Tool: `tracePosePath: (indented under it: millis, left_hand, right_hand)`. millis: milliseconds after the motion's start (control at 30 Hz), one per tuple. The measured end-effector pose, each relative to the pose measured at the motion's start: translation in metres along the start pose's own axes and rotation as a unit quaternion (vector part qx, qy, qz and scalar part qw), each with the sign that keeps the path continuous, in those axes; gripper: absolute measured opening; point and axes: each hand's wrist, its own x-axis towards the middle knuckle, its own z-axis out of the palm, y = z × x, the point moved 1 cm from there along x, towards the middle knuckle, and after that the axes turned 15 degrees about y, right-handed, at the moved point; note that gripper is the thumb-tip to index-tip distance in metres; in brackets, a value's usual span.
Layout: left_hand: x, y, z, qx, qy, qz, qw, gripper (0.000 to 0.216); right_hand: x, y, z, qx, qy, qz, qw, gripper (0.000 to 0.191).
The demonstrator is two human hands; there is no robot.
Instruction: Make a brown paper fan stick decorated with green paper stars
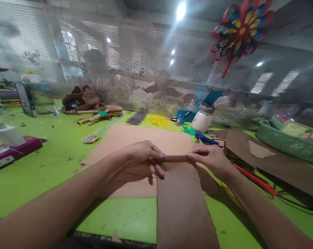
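My left hand (143,156) and my right hand (209,157) each pinch one end of a thin brown paper roll (175,158) held level above the green table. The roll is the rolled-up far end of a long brown paper strip (183,204) that runs toward me. Under my hands lie larger sheets of tan paper (135,138). Both hands have their fingers closed on the roll.
A white glue jar (203,119), blue-handled scissors (207,139) and yellow paper shreds (158,121) lie beyond the sheets. A green basket (286,143) stands at the right, red and black sticks (255,180) near my right wrist, a purple device (8,152) at the left, perforated screen behind.
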Motion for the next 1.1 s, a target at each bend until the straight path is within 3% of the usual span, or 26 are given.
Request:
tracePosePath:
  millis: [400, 600, 733, 867, 1100]
  left_hand:
    - [-0.009, 0.014, 0.013, 0.142, 0.096, 0.078, 0.982, 0.029]
    - [-0.010, 0.018, 0.015, 0.251, 0.140, 0.173, 0.942, 0.025]
    - [-0.011, 0.016, 0.017, 0.274, 0.144, 0.220, 0.925, 0.026]
    - [-0.013, 0.017, 0.018, 0.317, 0.135, 0.250, 0.905, 0.027]
    - [-0.021, 0.024, 0.021, 0.421, 0.160, 0.327, 0.831, 0.027]
  right_hand:
    - [0.002, 0.001, -0.003, -0.012, 0.001, 0.016, 1.000, 0.024]
    - [0.002, 0.005, -0.003, -0.010, -0.006, 0.037, 0.999, 0.022]
    - [-0.001, 0.000, 0.000, -0.019, -0.052, 0.043, 0.998, 0.021]
    - [-0.001, -0.008, 0.002, -0.024, -0.038, 0.020, 0.999, 0.022]
    - [-0.002, -0.011, 0.003, -0.024, -0.033, -0.016, 0.999, 0.017]
